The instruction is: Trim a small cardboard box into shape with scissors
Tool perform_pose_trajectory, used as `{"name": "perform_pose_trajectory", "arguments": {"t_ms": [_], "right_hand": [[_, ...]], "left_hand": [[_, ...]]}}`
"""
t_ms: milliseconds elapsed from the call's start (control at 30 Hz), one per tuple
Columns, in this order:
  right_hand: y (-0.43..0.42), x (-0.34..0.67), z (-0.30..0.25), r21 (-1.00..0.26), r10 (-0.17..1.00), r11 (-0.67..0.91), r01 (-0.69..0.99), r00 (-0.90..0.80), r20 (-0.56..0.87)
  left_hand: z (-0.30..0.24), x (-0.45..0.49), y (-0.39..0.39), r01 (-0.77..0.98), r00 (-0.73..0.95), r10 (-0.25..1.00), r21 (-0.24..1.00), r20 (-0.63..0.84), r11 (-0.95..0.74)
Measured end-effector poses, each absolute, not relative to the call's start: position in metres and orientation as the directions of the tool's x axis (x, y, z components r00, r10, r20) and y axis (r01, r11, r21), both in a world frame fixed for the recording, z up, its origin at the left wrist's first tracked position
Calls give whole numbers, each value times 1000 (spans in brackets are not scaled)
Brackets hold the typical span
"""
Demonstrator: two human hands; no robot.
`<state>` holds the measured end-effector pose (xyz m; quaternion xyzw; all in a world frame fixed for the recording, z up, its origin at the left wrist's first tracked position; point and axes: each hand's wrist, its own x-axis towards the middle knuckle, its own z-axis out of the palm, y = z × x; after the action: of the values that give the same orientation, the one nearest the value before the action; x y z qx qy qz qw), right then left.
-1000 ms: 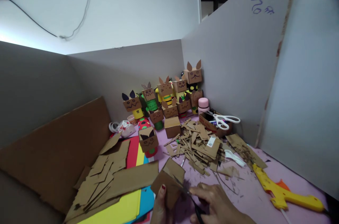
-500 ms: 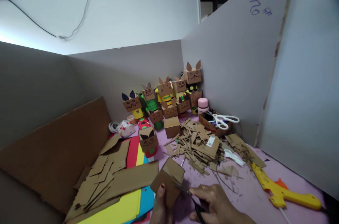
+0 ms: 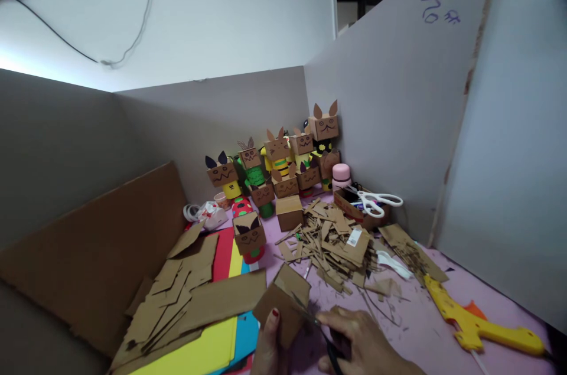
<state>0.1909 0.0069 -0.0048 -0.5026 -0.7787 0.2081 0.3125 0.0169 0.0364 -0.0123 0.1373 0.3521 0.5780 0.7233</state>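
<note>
At the bottom edge my left hand (image 3: 267,344) pinches a folded brown cardboard piece (image 3: 283,302), thumb with a red nail on its lower face. My right hand (image 3: 361,344) is closed round black-handled scissors (image 3: 319,331), whose blades reach into the cardboard piece's right edge. Both hands are cut off by the frame's lower border. Beyond them lies a heap of cardboard scraps (image 3: 334,242) on the pink table (image 3: 411,319).
Several cardboard box-head figures (image 3: 283,159) stand at the back corner. White scissors (image 3: 374,201) rest on a small box. A yellow glue gun (image 3: 476,322) lies at the right. Cardboard sheets (image 3: 186,298) and coloured paper (image 3: 208,348) cover the left; grey partitions enclose the desk.
</note>
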Motion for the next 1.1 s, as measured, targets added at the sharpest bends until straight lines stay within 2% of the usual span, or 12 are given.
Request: {"name": "perform_pose_trajectory", "arguments": {"t_ms": [267, 500, 967, 1100], "right_hand": [[5, 193, -4, -583, 900, 436, 685, -343, 271], [4, 191, -11, -465, 875, 481, 743, -378, 302], [9, 191, -6, -509, 932, 362, 781, -312, 184], [9, 196, -5, -523, 941, 334, 784, -311, 134]], "left_hand": [[-13, 20, 38, -731, 27, 929, 626, -370, 271], [-8, 21, 35, -718, -44, 917, 651, -397, 247], [-17, 16, 40, -752, -14, 912, 606, -410, 261], [-11, 14, 42, -777, -125, 900, 605, -417, 173]]}}
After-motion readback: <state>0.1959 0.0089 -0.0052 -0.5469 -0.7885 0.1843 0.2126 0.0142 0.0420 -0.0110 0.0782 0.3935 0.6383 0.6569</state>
